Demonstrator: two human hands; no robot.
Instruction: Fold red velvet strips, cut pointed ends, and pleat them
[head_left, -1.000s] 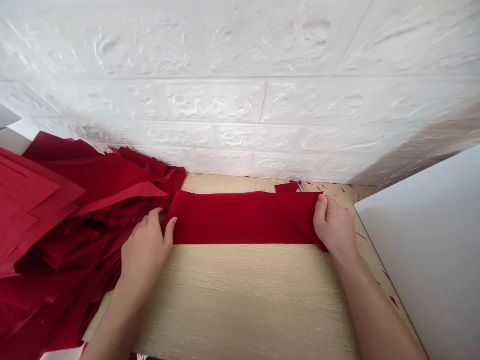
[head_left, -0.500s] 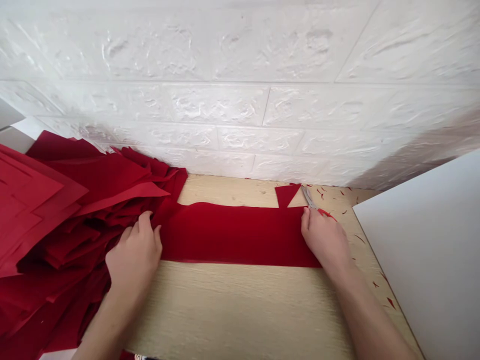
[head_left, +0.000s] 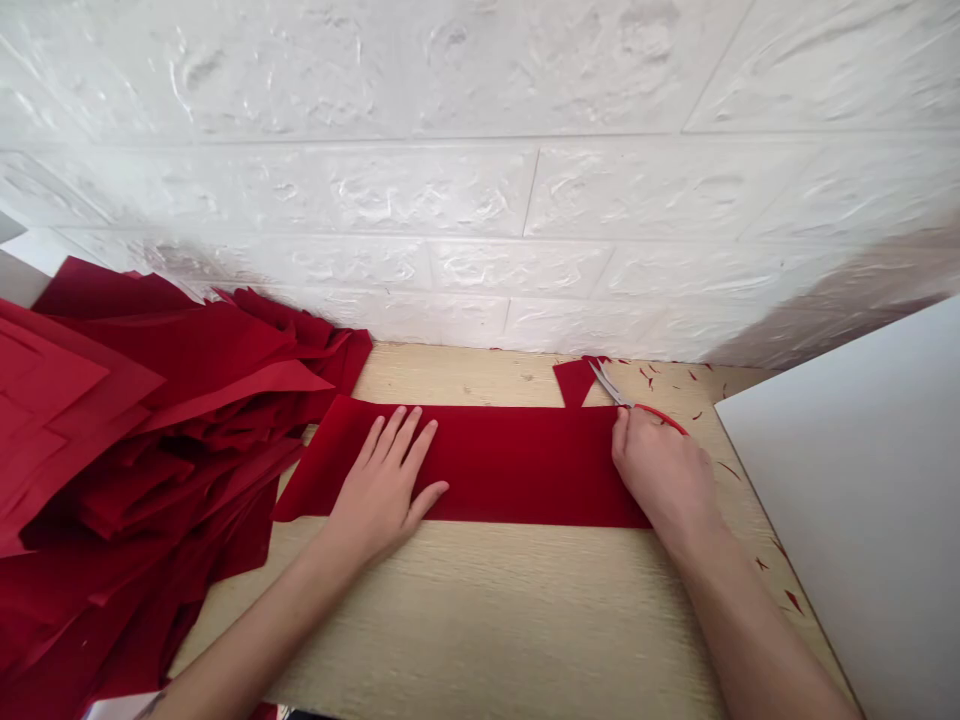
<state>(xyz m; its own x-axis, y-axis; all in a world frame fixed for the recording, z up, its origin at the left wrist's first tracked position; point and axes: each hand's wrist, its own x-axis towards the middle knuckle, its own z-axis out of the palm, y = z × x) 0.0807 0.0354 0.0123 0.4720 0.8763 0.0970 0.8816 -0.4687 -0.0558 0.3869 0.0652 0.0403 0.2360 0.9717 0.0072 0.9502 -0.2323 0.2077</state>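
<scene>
A long red fabric strip (head_left: 517, 465) lies flat across the wooden tabletop, its left end cut on a slant. My left hand (head_left: 386, 480) rests on the strip with its fingers spread. At the strip's right end, my right hand (head_left: 664, 475) is closed around scissors (head_left: 615, 388) with red handles. The scissor blades point up and to the left, slightly apart, beside a small red fabric piece (head_left: 575, 382) behind the strip. My right hand covers the strip's far right corner.
A large heap of red fabric pieces (head_left: 150, 420) fills the left side. Behind the wooden tabletop (head_left: 480, 610) stands a white brick-patterned wall (head_left: 480, 190). A white panel (head_left: 862, 480) borders the right side, with small red scraps (head_left: 793, 601) scattered along it.
My left hand has moved right from the strip's left end and flattened onto the fabric. The strip's slanted left end now shows. My right hand still holds the scissors, their blades now a little apart.
</scene>
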